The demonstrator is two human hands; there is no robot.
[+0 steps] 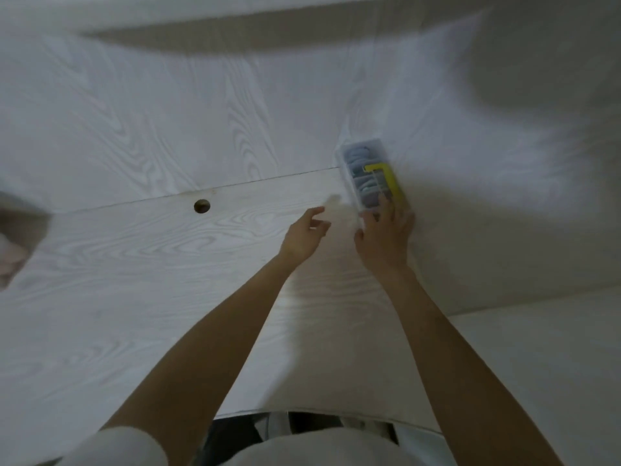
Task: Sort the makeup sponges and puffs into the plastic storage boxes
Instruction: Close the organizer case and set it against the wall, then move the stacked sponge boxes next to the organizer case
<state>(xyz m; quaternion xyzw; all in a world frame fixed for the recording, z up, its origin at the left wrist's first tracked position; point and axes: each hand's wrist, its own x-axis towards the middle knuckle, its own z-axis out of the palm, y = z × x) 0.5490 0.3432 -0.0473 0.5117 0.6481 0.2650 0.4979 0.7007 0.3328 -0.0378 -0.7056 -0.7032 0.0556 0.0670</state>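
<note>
Nearest to me, at the bottom edge, my pale sleeve (pixel 114 445) and the light cloth over my lap, with a dark gap below the worktop's near edge. Both bare forearms reach forward over the worktop (pixel 134 264), a white surface with strong wood grain; a seam runs across it, and a round cable hole (pixel 202 206) sits just on the near side of that seam. My right hand (pixel 383 237) lies on the near end of the plastic storage box (pixel 368 174), fingers spread and laid over its top and near corner, thumb at its left side; whether the grip actually clamps the box or only rests on it I cannot tell through the blur. The box stands on the worktop right of centre, across the line of the seam, its long axis angled away to the left. It is clear and rectangular, with pale dividers or ribs showing. Inside are soft blue-grey rounded shapes, probably puffs (pixel 358 153), packed toward the far end. A yellow piece (pixel 386 179) runs along the right side of the box; what it is I cannot make out. My left hand (pixel 304 235) is just left of the box, apart from it, fingers loosely extended, holding nothing. At the far left edge, a blurred pinkish shape (pixel 13 250), unidentifiable.
</note>
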